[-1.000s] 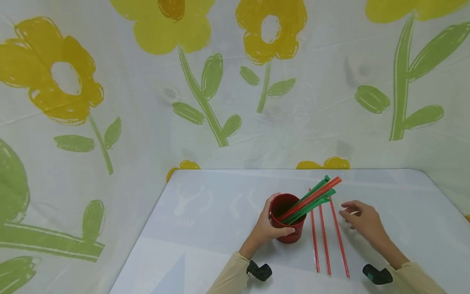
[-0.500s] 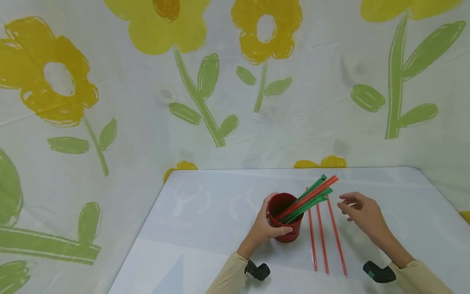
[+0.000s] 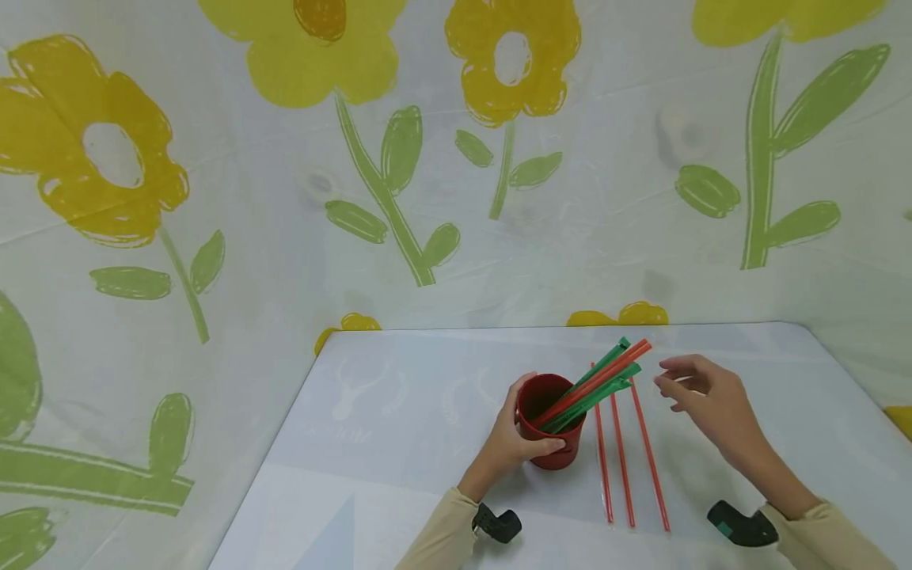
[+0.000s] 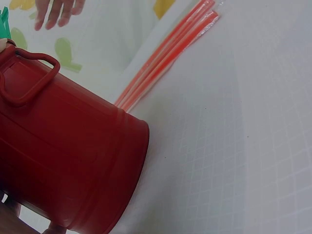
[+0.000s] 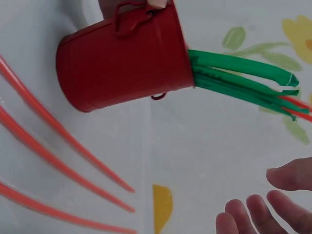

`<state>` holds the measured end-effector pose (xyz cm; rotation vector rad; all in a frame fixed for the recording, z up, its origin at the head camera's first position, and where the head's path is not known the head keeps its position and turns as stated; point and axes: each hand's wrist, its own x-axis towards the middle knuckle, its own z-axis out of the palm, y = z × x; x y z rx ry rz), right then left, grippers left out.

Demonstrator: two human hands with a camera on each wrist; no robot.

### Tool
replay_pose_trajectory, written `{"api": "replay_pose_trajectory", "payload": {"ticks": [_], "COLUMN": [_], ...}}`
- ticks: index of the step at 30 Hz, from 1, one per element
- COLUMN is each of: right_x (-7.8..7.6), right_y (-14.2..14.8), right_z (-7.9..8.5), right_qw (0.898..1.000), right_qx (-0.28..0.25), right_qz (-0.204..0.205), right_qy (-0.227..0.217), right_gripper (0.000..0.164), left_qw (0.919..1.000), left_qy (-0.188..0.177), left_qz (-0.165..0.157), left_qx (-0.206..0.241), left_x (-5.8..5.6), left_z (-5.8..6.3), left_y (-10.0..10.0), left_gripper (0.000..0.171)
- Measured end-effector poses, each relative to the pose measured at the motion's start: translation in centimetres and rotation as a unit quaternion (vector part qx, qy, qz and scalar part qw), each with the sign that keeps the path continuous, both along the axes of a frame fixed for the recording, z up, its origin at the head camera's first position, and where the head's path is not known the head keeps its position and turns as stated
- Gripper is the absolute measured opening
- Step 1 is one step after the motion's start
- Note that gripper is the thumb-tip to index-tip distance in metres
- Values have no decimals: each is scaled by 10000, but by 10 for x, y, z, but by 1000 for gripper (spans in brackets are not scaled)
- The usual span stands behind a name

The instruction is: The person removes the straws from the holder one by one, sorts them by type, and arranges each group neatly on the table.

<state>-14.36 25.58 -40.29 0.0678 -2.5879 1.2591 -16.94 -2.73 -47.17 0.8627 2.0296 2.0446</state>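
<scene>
My left hand (image 3: 507, 437) grips a red metal bucket (image 3: 553, 454) from its left side, thumb across the front below the rim. A small looped handle (image 4: 30, 80) shows on its wall in the left wrist view. Green-wrapped straws (image 5: 243, 73) and orange-red straws (image 3: 606, 376) lean out of the bucket toward the upper right. To its right, three orange-red straws (image 3: 622, 459) in clear wrappers lie side by side on the table. My right hand (image 3: 712, 400) hovers right of the straws' far ends, fingers loosely bent, holding nothing.
The white table (image 3: 342, 483) has faint printed patterns. Behind it hangs a pale curtain (image 3: 606, 237) with large yellow flowers and green leaves. Black camera mounts (image 3: 742, 525) sit at both wrists.
My right hand has drifted up and slightly away from the lying straws. The left hand keeps its grip on the bucket, and the view has shifted slightly.
</scene>
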Motion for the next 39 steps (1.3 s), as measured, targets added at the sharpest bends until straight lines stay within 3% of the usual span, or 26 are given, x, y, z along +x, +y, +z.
{"api": "replay_pose_trajectory", "payload": {"ticks": [19,39], "right_x": [7,10], "right_y": [-11,-24], "right_z": [27,35], "right_qw": [9978,9917], "right_qx": [-289,-724], "right_qz": [-182,-273], "right_qy": [565,1027], "right_gripper": [32,29], "left_qw": [10000,10000], "left_qy": [-39,-31], "left_qz": [19,36], "left_qx": [-65,-73], "left_x": [0,0], "left_z": [-2,-2], "left_y": [0,-1], "left_gripper": [85,85]}}
